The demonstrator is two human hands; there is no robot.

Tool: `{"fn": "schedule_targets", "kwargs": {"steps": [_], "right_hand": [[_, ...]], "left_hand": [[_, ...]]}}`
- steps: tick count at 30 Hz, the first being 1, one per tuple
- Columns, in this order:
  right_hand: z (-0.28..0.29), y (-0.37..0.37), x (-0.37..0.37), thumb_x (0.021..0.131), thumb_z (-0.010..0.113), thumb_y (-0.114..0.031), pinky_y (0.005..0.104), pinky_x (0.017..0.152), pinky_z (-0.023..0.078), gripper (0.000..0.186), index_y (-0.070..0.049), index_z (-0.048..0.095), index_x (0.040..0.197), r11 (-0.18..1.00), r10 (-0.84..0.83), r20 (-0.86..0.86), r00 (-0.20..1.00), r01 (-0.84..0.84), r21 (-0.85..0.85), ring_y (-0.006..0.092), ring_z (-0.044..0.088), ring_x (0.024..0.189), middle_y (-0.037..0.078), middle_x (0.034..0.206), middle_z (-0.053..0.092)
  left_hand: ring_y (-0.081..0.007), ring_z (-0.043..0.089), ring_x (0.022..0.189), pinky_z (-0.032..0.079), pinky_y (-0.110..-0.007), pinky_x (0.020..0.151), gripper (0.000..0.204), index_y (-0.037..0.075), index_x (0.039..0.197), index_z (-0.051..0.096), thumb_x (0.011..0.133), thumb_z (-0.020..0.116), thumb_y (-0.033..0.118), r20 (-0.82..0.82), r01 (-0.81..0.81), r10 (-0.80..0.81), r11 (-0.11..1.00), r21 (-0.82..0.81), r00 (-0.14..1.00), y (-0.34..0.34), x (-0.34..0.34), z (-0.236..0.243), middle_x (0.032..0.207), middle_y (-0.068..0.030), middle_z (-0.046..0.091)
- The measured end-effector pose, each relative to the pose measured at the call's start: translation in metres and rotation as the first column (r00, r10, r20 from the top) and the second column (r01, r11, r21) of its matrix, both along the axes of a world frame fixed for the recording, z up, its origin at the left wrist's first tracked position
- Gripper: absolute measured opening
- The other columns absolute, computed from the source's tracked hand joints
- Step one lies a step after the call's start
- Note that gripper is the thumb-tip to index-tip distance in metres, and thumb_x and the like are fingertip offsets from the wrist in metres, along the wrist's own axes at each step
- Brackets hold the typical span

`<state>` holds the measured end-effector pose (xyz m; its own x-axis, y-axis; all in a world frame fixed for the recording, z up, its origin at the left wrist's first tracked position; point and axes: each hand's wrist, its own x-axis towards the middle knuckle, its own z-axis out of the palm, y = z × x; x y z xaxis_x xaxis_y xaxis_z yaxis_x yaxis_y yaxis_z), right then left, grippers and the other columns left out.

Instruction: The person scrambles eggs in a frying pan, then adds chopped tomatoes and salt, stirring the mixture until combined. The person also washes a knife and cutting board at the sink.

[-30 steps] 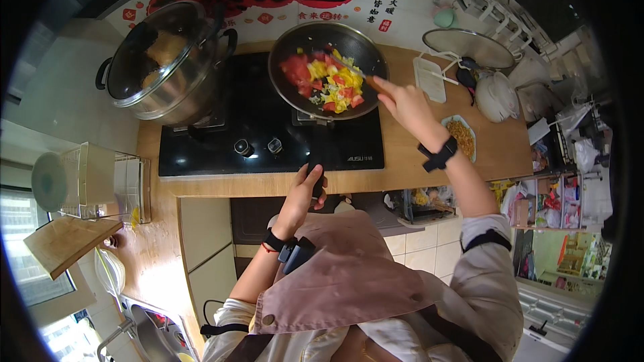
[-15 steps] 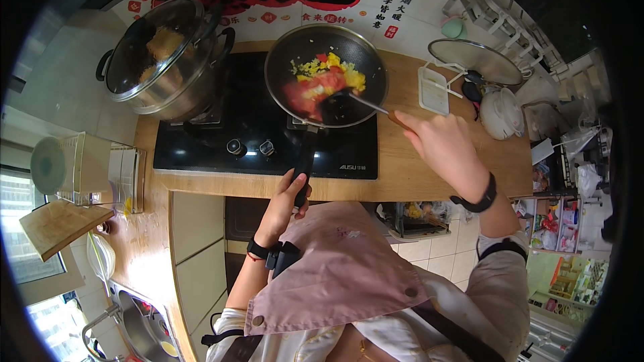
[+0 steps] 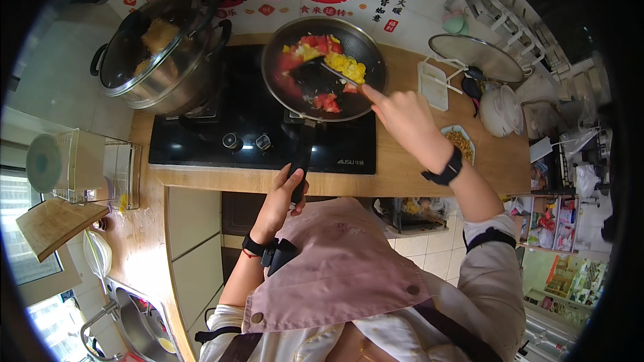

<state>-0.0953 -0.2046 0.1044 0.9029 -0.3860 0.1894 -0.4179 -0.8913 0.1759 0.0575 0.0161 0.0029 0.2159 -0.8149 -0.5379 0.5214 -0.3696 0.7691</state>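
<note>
A dark frying pan (image 3: 365, 43) sits on the black glass stove (image 3: 201, 147). My left hand (image 3: 284, 196) is wrapped round its long black handle (image 3: 304, 154). Inside the pan lie red tomato chunks (image 3: 327, 102) and yellow scrambled egg (image 3: 346, 66). My right hand (image 3: 406, 121) grips a spatula (image 3: 339, 74), index finger stretched along the handle. The spatula's dark head rests among the food toward the pan's left part, and the tomato near it is smeared by motion.
Left of the pan stands a large steamer pot (image 3: 154, 60) under a glass lid. On the wooden counter to the right are a small dish of brown bits (image 3: 461, 142), a white rack (image 3: 433, 87), a glass lid (image 3: 476, 57) and a white lidded pot (image 3: 501, 112). A sink (image 3: 137, 325) is at lower left.
My right hand and the spatula have moved left and down over the pan. Tomato and egg have shifted, with tomato now at the pan's near side. The dish at right has come into sight.
</note>
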Motion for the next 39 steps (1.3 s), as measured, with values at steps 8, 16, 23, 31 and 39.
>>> {"fn": "schedule_targets", "kwargs": {"steps": [8, 16, 23, 31, 39], "right_hand": [[0.007, 0.01, -0.008, 0.082, 0.06, -0.012, 0.0357, 0.048, 0.049, 0.041, -0.012, 0.062, 0.123, 0.998, 0.012, -0.168, 0.986, -0.022, -0.056, 0.0237, 0.062, 0.051, 0.01, 0.056, 0.06], [0.016, 0.004, 0.004, 0.08, 0.058, -0.007, 0.0355, 0.048, 0.05, 0.041, -0.01, 0.064, 0.121, 0.999, -0.017, -0.196, 0.981, 0.009, -0.04, 0.0242, 0.064, 0.053, 0.011, 0.056, 0.061], [0.006, -0.006, 0.012, 0.086, 0.065, -0.019, 0.041, 0.05, 0.049, 0.039, -0.016, 0.063, 0.124, 0.997, -0.041, -0.083, 0.996, 0.036, -0.061, 0.0321, 0.062, 0.055, 0.015, 0.061, 0.062], [0.005, -0.008, 0.011, 0.082, 0.06, -0.013, 0.0351, 0.05, 0.05, 0.039, -0.013, 0.066, 0.12, 0.994, 0.004, -0.081, 0.997, -0.013, -0.11, 0.0247, 0.064, 0.054, 0.009, 0.057, 0.062], [0.023, -0.002, 0.01, 0.084, 0.067, -0.018, 0.0411, 0.056, 0.05, 0.042, -0.019, 0.063, 0.125, 0.995, -0.054, -0.083, 0.995, 0.061, 0.075, 0.0333, 0.061, 0.057, 0.014, 0.061, 0.061]], "left_hand": [[-0.0105, 0.046, 0.046, 0.031, -0.024, 0.041, 0.025, 0.009, 0.1, 0.047, 0.1, 0.048, 0.033, -0.027, -0.002, 0.001, 1.0, -0.03, 1.0, 0.001, 0.002, -0.006, 0.073, -0.0008, 0.049], [-0.01, 0.043, 0.048, 0.03, -0.024, 0.043, 0.023, 0.009, 0.098, 0.047, 0.101, 0.046, 0.032, -0.039, -0.011, 0.01, 1.0, -0.005, 0.999, 0.001, 0.001, -0.002, 0.076, -0.0017, 0.048], [-0.0095, 0.043, 0.047, 0.03, -0.023, 0.043, 0.024, 0.009, 0.099, 0.047, 0.101, 0.047, 0.033, -0.014, 0.001, -0.001, 1.0, 0.003, 1.0, 0.0, 0.003, 0.003, 0.075, -0.0009, 0.048], [-0.0096, 0.043, 0.047, 0.03, -0.024, 0.042, 0.025, 0.008, 0.099, 0.047, 0.101, 0.047, 0.033, -0.022, -0.007, 0.006, 1.0, -0.019, 1.0, 0.002, 0.004, 0.005, 0.074, -0.0012, 0.049], [-0.0102, 0.046, 0.049, 0.036, -0.025, 0.045, 0.026, 0.006, 0.099, 0.048, 0.101, 0.048, 0.032, -0.005, -0.03, 0.03, 0.999, -0.041, 1.0, 0.003, 0.003, 0.0, 0.074, -0.0022, 0.05]]}}
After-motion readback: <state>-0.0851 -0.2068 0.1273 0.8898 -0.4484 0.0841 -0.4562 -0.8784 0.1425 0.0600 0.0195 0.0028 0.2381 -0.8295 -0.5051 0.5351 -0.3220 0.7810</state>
